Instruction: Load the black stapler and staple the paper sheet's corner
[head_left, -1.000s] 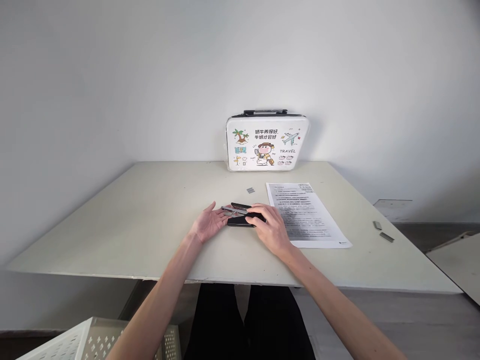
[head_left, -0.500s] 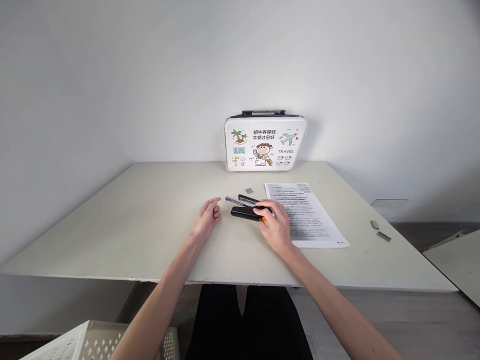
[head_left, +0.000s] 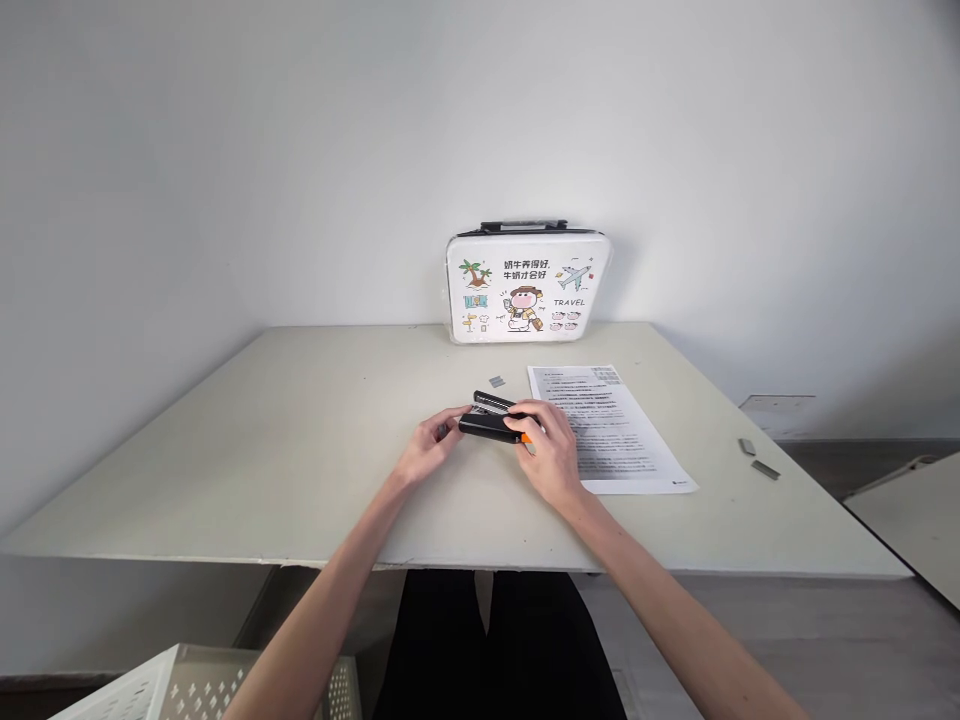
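Note:
My right hand (head_left: 551, 445) is wrapped round the rear of a black stapler (head_left: 491, 428) with an orange part at its back end. The stapler lies sideways over the table, its front end pointing left and its upper arm raised a little from the base. At that front end, my left hand (head_left: 433, 445) is closed, with its fingertips touching the stapler. The metal staple tray is mostly hidden between the fingers and the black body. Just behind the stapler lie a few small grey staple strips (head_left: 497, 381).
A printed sheet of paper (head_left: 637, 450) lies partly under my right hand. More staple strips (head_left: 765, 470) rest near the table's right side. A white case with cartoon prints (head_left: 525, 285) leans on the wall at the back. A white perforated basket (head_left: 195, 690) stands below, front left.
My left hand has moved right to the stapler's front end. The metal tray that stuck out there has slid back into the stapler. My right hand keeps its hold.

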